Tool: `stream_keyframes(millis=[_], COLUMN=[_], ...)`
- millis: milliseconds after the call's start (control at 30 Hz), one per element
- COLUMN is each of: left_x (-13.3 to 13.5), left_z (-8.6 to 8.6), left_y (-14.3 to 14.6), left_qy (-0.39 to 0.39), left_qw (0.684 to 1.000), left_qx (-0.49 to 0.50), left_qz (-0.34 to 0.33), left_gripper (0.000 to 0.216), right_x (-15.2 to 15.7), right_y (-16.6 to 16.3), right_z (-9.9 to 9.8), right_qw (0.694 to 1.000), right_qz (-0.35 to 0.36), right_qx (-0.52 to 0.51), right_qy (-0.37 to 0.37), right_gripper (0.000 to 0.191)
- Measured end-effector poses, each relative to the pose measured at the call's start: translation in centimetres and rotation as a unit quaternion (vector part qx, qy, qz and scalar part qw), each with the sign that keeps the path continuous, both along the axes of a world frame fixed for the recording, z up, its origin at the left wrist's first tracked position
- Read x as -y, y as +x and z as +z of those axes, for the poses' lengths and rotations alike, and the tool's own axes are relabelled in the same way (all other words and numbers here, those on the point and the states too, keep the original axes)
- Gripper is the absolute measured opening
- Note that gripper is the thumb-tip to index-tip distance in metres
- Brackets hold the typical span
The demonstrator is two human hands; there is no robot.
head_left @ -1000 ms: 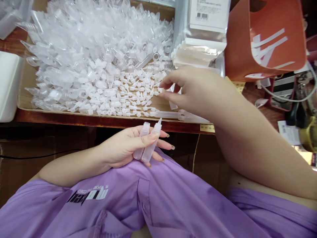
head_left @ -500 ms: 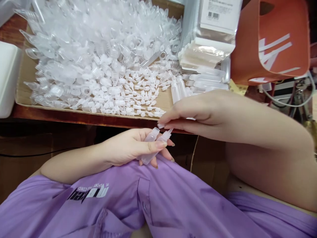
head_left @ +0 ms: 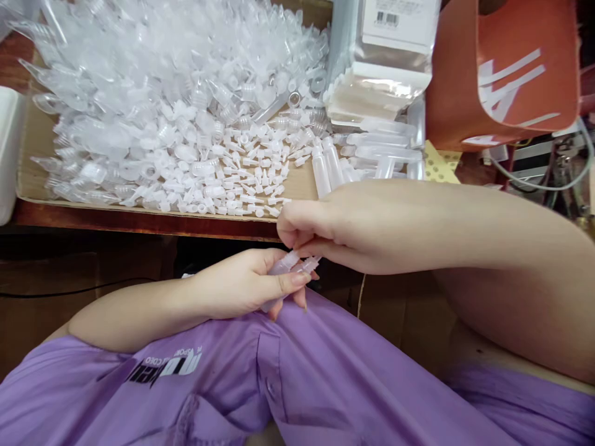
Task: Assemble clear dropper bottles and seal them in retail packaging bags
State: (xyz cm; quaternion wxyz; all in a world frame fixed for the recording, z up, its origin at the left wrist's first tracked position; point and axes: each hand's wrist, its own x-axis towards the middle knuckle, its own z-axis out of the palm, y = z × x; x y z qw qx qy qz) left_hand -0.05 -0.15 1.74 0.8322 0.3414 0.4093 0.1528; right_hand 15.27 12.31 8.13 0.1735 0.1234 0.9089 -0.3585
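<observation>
– As both hands meet just below the desk [head_left: 139, 222] edge, what do I enter for each?

– Left hand [head_left: 242, 288]: closed around two small translucent bottles [head_left: 290, 265], bodies lying across the fingers, necks pointing to 1 o'clock, all of it over the purple shirt [head_left: 279, 384]. Right hand [head_left: 334, 226]: reaching in from 3 o'clock, fingertips pinched shut right at the bottle necks. Whether a small part sits between those fingertips I cannot tell; they hide it.

– Where are the bottles relative to the stock?

– Off the desk, at 6 o'clock of the cardboard tray [head_left: 28, 179]. On the tray, white nozzle plugs [head_left: 251, 179] are scattered at 12 o'clock of the hands, and a heap of clear caps [head_left: 162, 80] sits at 11 o'clock. Spare bottles [head_left: 385, 152] lie at 1 o'clock below some packets [head_left: 381, 93], with an orange bag [head_left: 502, 74] at 2 o'clock.

– Handling note?

– My judgement only: very light, thin-walled, smooth plastic. Squeezed mid-body, a bottle would likely buckle or slip sideways. The neck and shoulder look stiffest, so I would grip there, or cradle the body along the fingers with light pressure. They do not look brittle, but are easily dropped.
</observation>
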Motion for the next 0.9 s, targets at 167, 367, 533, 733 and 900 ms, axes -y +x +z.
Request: stream_keyframes(millis=[167,367,533,733,900], left_x=[0.1,-0.3,-0.6,-0.2,0.0], left_z=[-0.1,0.3,1.3,1.0,0.7], left_y=[0.2,-0.4,-0.8,-1.1,-1.8], left_qy=[-0.013,-0.023,-0.097,-0.140,-0.133], left_qw=[1.000,0.991,0.957,0.929,0.928], left_qx=[-0.007,0.074,0.164,0.214,0.190], left_qz=[-0.008,0.108,0.220,0.269,0.293], left_gripper=[0.037,0.036,0.029,0.018,0.014], right_x=[0.3,0.1,-2.4,-7.1,-10.9], right_y=[0.1,0.9,-0.2,-3.9,-5.2], right_z=[-0.8,-0.8,-0.4,-2.5,-5.7], right_qw=[0.999,0.993,0.932,0.906,0.898], right_qz=[0.021,-0.089,-0.278,-0.278,-0.326], right_qx=[0.010,-0.072,-0.086,-0.028,-0.094], right_qy=[-0.024,-0.042,0.217,0.317,0.279], right_gripper=[0.010,0.018,0.025,0.011,0.030])
